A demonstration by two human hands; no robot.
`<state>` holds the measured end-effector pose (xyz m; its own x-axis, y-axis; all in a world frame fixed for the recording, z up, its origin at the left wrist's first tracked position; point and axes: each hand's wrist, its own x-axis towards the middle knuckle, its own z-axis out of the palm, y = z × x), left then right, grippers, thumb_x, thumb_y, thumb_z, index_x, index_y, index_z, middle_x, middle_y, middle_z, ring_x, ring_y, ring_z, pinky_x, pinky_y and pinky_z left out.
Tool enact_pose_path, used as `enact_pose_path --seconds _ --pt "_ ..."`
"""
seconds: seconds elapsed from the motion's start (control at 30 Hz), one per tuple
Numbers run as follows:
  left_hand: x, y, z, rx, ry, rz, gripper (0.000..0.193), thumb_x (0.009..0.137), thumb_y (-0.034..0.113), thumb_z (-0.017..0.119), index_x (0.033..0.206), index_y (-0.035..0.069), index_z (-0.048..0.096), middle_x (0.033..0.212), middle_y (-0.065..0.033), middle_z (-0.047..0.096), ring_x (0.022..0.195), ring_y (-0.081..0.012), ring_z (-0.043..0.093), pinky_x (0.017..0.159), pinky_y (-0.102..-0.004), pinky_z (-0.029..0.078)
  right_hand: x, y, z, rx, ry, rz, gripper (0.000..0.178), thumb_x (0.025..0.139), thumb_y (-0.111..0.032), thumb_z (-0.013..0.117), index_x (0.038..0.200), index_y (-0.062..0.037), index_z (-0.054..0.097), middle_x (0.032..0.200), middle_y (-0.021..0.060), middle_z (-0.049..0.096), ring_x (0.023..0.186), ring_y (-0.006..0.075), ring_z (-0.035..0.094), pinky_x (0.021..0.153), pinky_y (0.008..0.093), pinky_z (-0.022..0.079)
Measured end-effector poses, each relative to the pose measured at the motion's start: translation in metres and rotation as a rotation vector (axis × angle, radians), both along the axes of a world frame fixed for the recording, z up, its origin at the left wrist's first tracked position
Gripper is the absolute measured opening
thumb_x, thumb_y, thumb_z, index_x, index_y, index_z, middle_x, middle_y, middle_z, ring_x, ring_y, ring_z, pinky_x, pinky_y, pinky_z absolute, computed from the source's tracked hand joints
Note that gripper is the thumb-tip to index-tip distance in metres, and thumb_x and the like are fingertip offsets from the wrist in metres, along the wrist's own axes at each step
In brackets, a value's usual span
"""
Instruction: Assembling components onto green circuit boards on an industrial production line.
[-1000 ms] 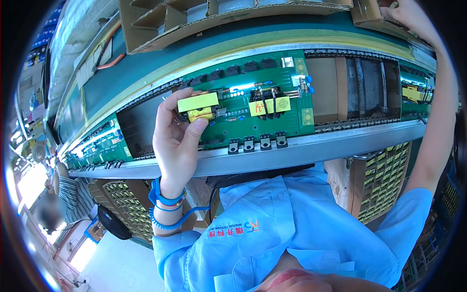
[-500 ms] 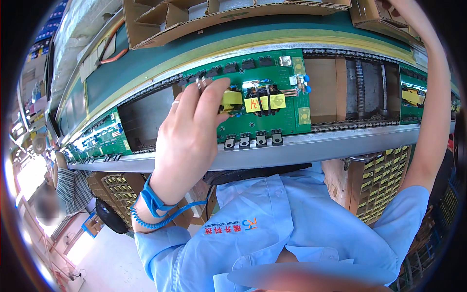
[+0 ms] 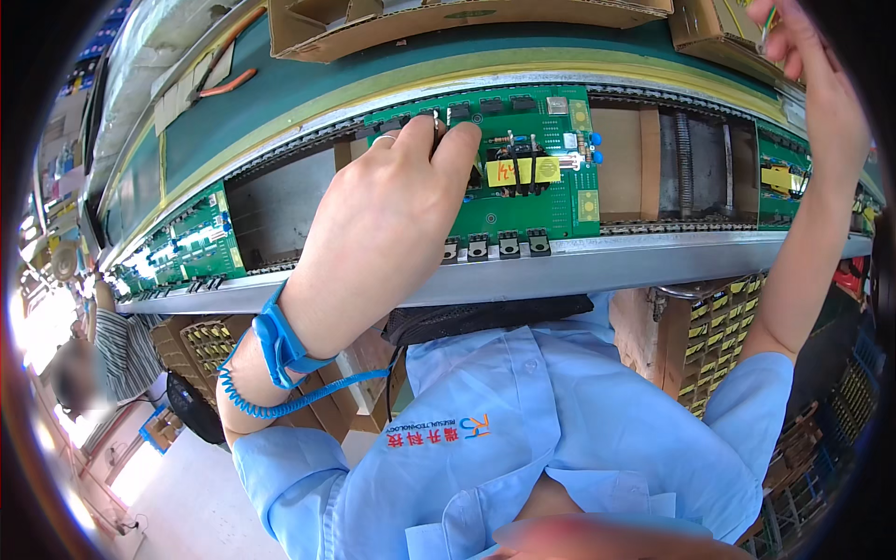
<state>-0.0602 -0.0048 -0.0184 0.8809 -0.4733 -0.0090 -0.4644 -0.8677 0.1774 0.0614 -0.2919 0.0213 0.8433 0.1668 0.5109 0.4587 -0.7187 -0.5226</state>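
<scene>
My left hand, with a blue wrist strap and coiled cord, reaches over the green circuit board. Its fingers are bent down at the row of black parts along the far edge; a small silvery bit shows between them, too hidden to name. Just right of those fingers a black transformer with yellow tape stands on the board. Several black tabbed transistors stick out along the near edge. At the upper right, my right hand is raised beside a cardboard box, fingers closed on a small thin part with coloured ends.
The board rides on chain rails behind a metal front edge. More green boards lie at left and right. A divided cardboard tray and a box stand behind. Orange-handled pliers lie at far left; another person is beyond.
My left hand has moved right and farther over the board, toward its far edge. My right hand has come more into view from the box, now with a small part in its fingers.
</scene>
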Motion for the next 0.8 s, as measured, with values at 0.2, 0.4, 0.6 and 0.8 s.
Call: enact_pose_path --seconds 0.2,0.4,0.6,0.8 --pt "0.006 -0.003 0.004 -0.012 0.05 -0.009 0.028 0.073 0.001 0.065 0.098 0.002 0.054 0.085 -0.0133 0.056 0.079 -0.0289 0.066 0.063 -0.0363 0.057 -0.036 0.024 -0.007 0.137 0.245 -0.037 0.017 0.104 -0.016 0.055 0.108 -0.0004 0.06 0.069 -0.0001 0.06 0.05 0.0013 0.046 0.047 0.0153 0.035" --pt "0.003 0.0 0.002 0.06 -0.038 -0.04 0.024 0.075 0.003 0.066 0.096 0.002 0.055 0.085 -0.0122 0.057 0.075 -0.0258 0.066 0.059 -0.0341 0.056 -0.052 0.048 -0.001 0.175 0.307 0.24 0.016 0.103 -0.01 0.056 0.108 0.0042 0.06 0.073 0.0027 0.059 0.056 0.0039 0.05 0.051 0.0172 0.039" --pt "-0.011 -0.004 -0.009 0.077 -0.195 -0.049 0.03 0.077 0.007 0.064 0.106 0.001 0.057 0.088 -0.0088 0.055 0.073 -0.0179 0.065 0.053 -0.0278 0.055 -0.038 0.038 -0.042 0.238 0.255 0.406 0.012 0.099 -0.002 0.057 0.107 0.006 0.062 0.086 0.0052 0.061 0.069 0.007 0.059 0.059 0.0198 0.046" --pt "-0.02 -0.01 -0.007 0.196 -0.105 0.058 0.047 0.08 0.008 0.071 0.124 0.004 0.057 0.109 -0.0126 0.062 0.091 -0.0291 0.067 0.066 -0.0359 0.059 -0.035 0.04 -0.035 0.209 0.47 0.42 0.014 0.099 -0.008 0.06 0.107 0.0016 0.065 0.085 0.0042 0.067 0.078 0.0093 0.064 0.067 0.021 0.048"
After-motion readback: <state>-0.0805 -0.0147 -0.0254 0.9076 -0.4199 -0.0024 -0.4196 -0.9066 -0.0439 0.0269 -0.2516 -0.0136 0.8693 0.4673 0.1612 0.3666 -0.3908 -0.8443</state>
